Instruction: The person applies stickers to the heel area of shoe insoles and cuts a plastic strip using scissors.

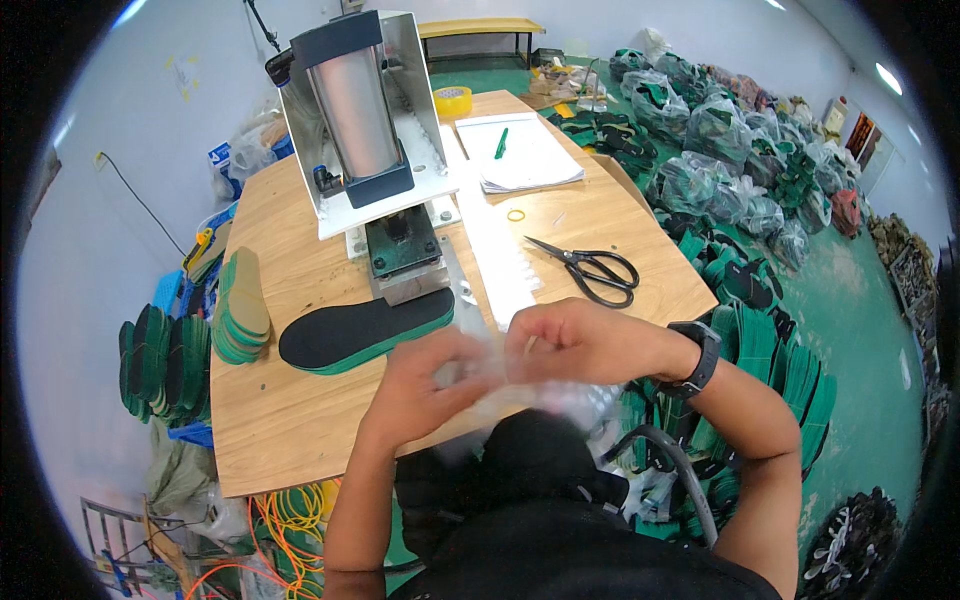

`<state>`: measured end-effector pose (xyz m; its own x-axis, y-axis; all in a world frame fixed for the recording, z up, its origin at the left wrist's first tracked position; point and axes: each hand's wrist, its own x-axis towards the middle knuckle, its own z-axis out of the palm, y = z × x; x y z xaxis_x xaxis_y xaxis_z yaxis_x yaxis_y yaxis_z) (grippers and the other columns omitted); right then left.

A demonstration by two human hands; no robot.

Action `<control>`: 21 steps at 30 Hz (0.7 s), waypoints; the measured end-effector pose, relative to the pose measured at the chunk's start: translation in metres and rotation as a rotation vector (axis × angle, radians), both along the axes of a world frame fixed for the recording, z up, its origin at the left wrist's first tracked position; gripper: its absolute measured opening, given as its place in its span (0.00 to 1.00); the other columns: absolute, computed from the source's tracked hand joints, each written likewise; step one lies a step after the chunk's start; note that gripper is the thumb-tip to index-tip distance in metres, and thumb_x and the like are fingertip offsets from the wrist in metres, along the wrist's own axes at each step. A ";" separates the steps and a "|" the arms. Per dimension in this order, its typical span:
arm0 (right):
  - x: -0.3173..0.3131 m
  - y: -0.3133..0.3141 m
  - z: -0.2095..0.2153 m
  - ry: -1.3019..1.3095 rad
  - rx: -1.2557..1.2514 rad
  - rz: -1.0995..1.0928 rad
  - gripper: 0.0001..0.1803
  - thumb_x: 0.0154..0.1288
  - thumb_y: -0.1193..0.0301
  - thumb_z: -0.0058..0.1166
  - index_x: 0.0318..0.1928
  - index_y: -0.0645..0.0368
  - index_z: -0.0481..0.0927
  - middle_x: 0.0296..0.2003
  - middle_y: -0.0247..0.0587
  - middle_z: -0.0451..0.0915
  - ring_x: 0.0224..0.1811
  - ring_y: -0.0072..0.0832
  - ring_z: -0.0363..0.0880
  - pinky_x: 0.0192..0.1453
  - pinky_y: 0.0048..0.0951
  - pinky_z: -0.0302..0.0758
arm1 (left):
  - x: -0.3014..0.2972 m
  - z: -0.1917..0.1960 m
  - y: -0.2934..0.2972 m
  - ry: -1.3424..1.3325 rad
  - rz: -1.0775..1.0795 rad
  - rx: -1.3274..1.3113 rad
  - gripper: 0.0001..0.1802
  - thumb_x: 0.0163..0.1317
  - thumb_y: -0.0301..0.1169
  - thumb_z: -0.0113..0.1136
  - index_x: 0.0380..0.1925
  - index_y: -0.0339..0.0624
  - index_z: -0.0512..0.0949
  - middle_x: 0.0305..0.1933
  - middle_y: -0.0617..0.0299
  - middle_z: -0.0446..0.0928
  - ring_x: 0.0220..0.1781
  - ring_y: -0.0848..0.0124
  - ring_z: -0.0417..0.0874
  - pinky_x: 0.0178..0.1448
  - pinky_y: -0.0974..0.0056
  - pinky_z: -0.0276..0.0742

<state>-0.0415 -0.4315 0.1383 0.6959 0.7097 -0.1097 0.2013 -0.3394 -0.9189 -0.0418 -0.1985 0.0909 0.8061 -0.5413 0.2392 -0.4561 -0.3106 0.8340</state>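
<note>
At the table's near edge, both the left hand (425, 385) and right hand (570, 340) are closed around blurred clear plastic bags (520, 395), while one insole (365, 330) lies unbagged at ten o'clock, beside a stack of insoles (240, 305).

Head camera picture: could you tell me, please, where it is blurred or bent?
In the head view, both hands, left and right, and the clear plastic between them are motion-blurred; the scissors and insole stay sharp; the table edges bow, with dark corners.
</note>
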 end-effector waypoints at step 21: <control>-0.013 -0.072 -0.038 -0.297 -0.092 -0.088 0.17 0.50 0.66 0.68 0.38 0.61 0.79 0.35 0.38 0.79 0.41 0.29 0.75 0.49 0.30 0.70 | -0.087 -0.030 0.127 0.480 0.053 -0.271 0.22 0.57 0.19 0.60 0.53 0.36 0.72 0.33 0.65 0.75 0.34 0.79 0.74 0.37 0.72 0.71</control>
